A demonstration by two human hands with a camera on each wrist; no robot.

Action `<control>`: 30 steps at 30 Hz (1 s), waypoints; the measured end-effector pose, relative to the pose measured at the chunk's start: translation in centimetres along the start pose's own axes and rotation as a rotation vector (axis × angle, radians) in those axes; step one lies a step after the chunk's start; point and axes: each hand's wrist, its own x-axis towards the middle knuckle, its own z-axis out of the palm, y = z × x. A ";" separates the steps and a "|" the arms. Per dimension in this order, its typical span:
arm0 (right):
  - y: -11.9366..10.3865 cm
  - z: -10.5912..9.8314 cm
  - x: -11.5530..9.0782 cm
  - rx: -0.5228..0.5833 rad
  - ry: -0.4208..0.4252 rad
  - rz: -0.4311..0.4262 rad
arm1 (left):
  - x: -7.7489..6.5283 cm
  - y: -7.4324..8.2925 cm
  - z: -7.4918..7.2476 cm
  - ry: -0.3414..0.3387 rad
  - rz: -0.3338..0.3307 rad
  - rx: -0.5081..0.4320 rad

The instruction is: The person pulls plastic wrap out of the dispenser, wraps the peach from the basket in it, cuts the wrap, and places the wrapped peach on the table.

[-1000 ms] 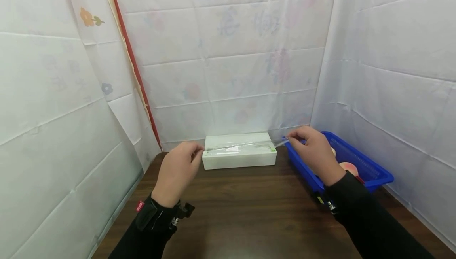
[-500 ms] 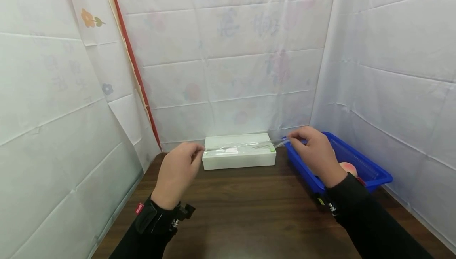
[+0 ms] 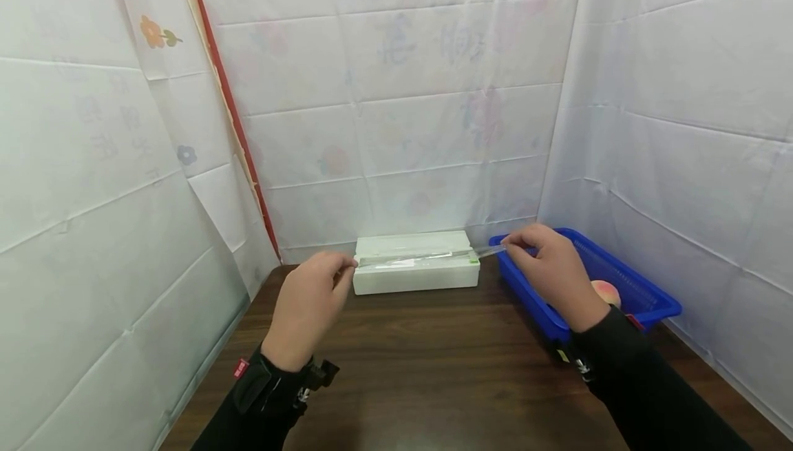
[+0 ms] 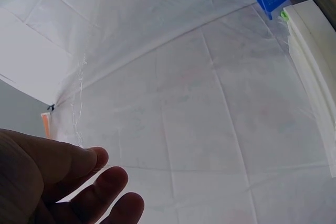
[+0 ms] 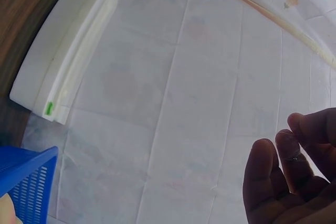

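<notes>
A strip of clear plastic film (image 3: 492, 250) stretches between both hands, in front of and above a long white box (image 3: 415, 283). Thumb and index finger of my left hand (image 3: 310, 305) pinch one end of it. The other end is pinched by my right hand (image 3: 555, 277), over the near left part of a blue basket (image 3: 626, 265). In the left wrist view only a thin, glinting line of the film (image 4: 80, 93) shows. A green mark (image 5: 50, 108) sits at one end of the box in the right wrist view.
A pink and cream peach (image 3: 606, 292) lies in the basket, partly behind my right wrist. The brown wooden table (image 3: 434, 368) is bounded by white cloth walls (image 3: 396, 127) at the back and sides.
Both hands have moved down very slightly, the right one also a little to the right. The film between them looks narrower and straighter than half a second ago. The box has stayed put.
</notes>
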 end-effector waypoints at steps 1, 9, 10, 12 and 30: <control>0.0 0.0 -0.1 -0.002 -0.001 0.001 | -0.1 0.0 0.0 -0.003 -0.002 0.000; 0.0 -0.2 -0.9 -0.002 -0.011 0.001 | -0.7 0.2 0.0 -0.018 -0.016 -0.002; 0.0 -0.2 -1.0 -0.004 -0.013 0.007 | -0.8 0.2 0.0 -0.019 -0.015 -0.001; -0.1 -0.2 -1.2 -0.011 -0.015 0.015 | -1.1 0.2 0.0 -0.019 -0.015 0.001; 0.4 0.0 -3.8 -0.011 -0.028 0.010 | -3.7 0.8 0.3 -0.026 -0.001 0.032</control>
